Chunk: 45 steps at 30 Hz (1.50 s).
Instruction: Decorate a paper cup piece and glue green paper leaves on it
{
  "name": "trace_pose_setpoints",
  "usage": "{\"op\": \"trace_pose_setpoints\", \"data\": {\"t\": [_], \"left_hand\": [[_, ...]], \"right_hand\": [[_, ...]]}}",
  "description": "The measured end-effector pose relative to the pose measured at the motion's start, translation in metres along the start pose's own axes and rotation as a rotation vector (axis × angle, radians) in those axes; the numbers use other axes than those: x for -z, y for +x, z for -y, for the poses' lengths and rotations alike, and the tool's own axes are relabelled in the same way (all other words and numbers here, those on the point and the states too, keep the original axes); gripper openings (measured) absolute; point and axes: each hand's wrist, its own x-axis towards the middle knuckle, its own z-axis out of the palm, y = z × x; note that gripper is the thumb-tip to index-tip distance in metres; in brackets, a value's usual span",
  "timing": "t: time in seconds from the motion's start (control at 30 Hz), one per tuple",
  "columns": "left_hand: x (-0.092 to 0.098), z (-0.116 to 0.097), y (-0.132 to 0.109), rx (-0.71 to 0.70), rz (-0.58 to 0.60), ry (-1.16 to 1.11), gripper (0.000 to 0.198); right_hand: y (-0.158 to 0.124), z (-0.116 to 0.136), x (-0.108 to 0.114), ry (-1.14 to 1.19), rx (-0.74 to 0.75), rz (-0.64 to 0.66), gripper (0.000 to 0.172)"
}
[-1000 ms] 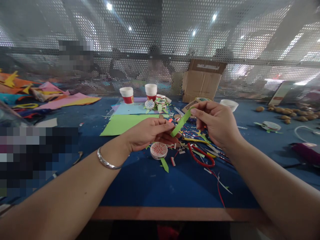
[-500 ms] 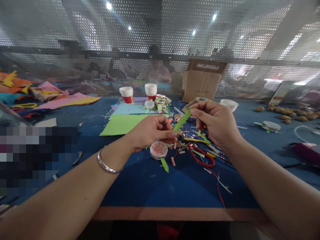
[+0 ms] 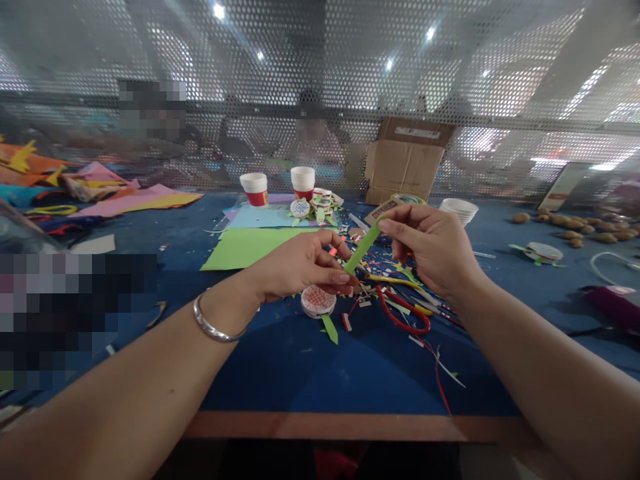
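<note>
Both my hands hold a narrow green paper strip [image 3: 364,247] slanted above the blue table [image 3: 310,363]. My left hand [image 3: 300,265], a silver bangle on its wrist, pinches the strip's lower end. My right hand [image 3: 434,248] pinches the upper end between thumb and fingertips. Just below my left hand lies a small round white disc with a red grid pattern [image 3: 319,301], with a green paper tab beside it. Red-handled scissors [image 3: 401,315] lie under my right hand among paper scraps.
A green paper sheet [image 3: 245,248] and a light blue sheet lie beyond my hands. Two red-and-white paper cup stacks [image 3: 254,189], a cardboard box [image 3: 404,162] and a stack of white cups [image 3: 459,210] stand at the back against a perforated metal screen. Coloured paper piles lie at left, nuts at right.
My left hand has shifted slightly down along the strip's lower end and re-pinched it. My right hand has barely moved.
</note>
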Motion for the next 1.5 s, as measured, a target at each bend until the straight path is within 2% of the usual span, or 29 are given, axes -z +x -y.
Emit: {"op": "trace_pose_setpoints", "data": {"t": [0.2,0.3,0.53,0.6,0.7,0.77,0.87,0.93,1.0,1.13,1.23,1.33,1.5], "left_hand": [[0.001,-0.003,-0.002,0.086,0.039,0.043,0.028],[-0.001,-0.006,-0.005,0.126,0.064,0.116,0.03],[-0.003,-0.008,-0.008,0.105,0.197,0.225,0.026],[-0.004,-0.006,-0.005,0.011,0.162,0.293,0.021],[-0.006,-0.004,0.001,-0.134,0.0,0.331,0.019],[-0.008,-0.002,0.005,-0.16,-0.073,0.291,0.017],[-0.011,0.001,0.007,-0.125,-0.06,0.159,0.012],[-0.013,0.002,0.008,-0.095,-0.047,0.026,0.011],[-0.014,0.002,0.009,-0.086,-0.09,-0.113,0.013],[-0.012,-0.001,0.011,-0.068,-0.267,-0.309,0.017],[-0.01,-0.003,0.011,-0.077,-0.336,-0.386,0.017],[-0.011,-0.003,0.012,-0.095,-0.317,-0.41,0.019],[-0.015,-0.001,0.011,-0.06,-0.292,-0.388,0.014]], "right_hand": [[-0.001,0.0,-0.001,0.016,-0.029,0.034,0.019],[-0.002,0.0,-0.002,0.005,-0.038,0.068,0.019],[-0.003,-0.003,-0.003,-0.029,-0.056,0.143,0.021],[-0.003,-0.003,-0.003,-0.048,-0.068,0.166,0.022],[-0.005,-0.002,-0.003,-0.071,-0.082,0.205,0.026],[-0.006,-0.001,-0.004,-0.082,-0.091,0.232,0.027],[-0.009,0.0,-0.006,-0.101,-0.087,0.274,0.027],[-0.01,0.0,-0.008,-0.147,-0.042,0.278,0.027],[-0.013,0.001,-0.008,-0.244,0.061,0.222,0.024],[-0.022,0.007,-0.009,-0.523,0.415,0.1,0.017],[-0.027,0.01,-0.012,-0.636,0.622,0.191,0.016],[-0.029,0.009,-0.015,-0.668,0.711,0.299,0.022],[-0.027,0.006,-0.015,-0.676,0.741,0.314,0.017]]}}
